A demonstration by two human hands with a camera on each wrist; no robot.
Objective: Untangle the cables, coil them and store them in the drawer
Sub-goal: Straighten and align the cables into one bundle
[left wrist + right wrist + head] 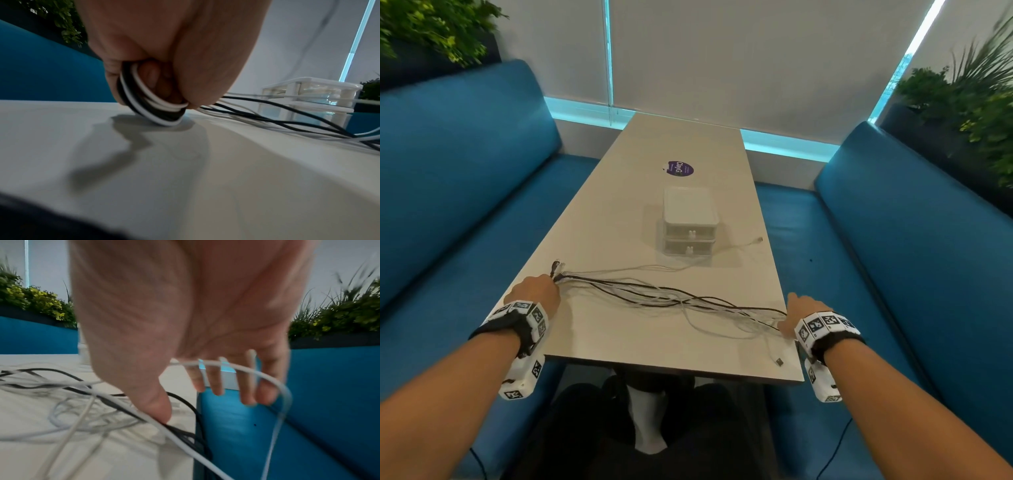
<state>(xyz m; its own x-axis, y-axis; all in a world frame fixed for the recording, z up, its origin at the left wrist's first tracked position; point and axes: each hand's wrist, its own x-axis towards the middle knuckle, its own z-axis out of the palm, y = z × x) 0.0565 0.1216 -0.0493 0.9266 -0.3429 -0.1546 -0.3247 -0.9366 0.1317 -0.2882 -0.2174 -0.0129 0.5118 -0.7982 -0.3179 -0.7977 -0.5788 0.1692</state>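
A tangle of black and white cables (671, 298) lies stretched across the near end of the beige table (613, 205). My left hand (551, 279) grips the gathered cable ends at the table's left edge. The left wrist view shows that hand (164, 97) curled round a bundle of cables (152, 105) pressed to the tabletop. My right hand (796, 308) is at the table's right edge. Its fingers (218, 382) hang straight, a white cable (236, 365) runs across them, and the thumb (160, 410) presses on the tangle (82, 402). The white two-drawer unit (690, 222) (308, 91) stands mid-table, both drawers shut.
Blue benches flank the table on the left (465, 171) and right (911, 222), with plants behind them. A purple sticker (679, 168) lies beyond the drawers. One white cable end (759, 240) lies right of the drawer unit, and a plug (779, 361) rests near the front edge.
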